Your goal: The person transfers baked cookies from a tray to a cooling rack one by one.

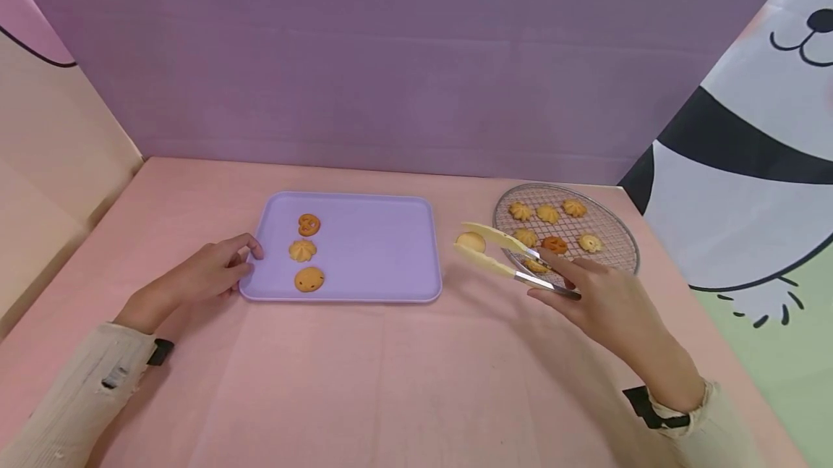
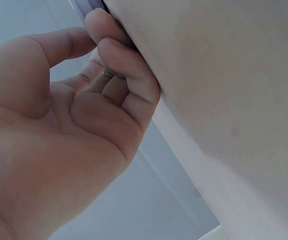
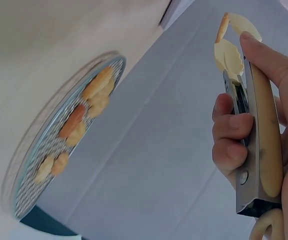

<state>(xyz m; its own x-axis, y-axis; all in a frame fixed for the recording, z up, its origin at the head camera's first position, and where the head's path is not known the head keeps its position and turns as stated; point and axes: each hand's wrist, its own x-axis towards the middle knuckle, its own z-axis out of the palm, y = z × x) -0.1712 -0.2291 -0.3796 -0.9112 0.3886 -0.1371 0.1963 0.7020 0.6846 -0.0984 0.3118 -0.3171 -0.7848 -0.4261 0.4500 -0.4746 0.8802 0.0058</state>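
Note:
My right hand [image 1: 601,301] grips a pair of tongs [image 1: 497,265] with pale yellow tips and metal arms. Between the tips is a round plain cookie [image 1: 470,241], held above the table in the gap between tray and rack; the right wrist view shows its browned edge. My left hand [image 1: 211,269] is at the left rim of a lilac tray [image 1: 377,251], fingers curled and holding the edge. Toward the tray's left side, a pretzel cookie [image 1: 309,224], a flower-shaped cookie [image 1: 302,250] and a round cookie with dark specks [image 1: 309,279] lie in a column.
A round wire cooling rack [image 1: 621,251] stands at the right with several flower-shaped cookies [image 1: 575,207], a darker pretzel cookie [image 1: 554,244] and a ring-like pale cookie [image 1: 591,242]. Pink cloth [image 1: 364,374] covers the table. A purple backdrop [image 1: 416,92] rises behind it.

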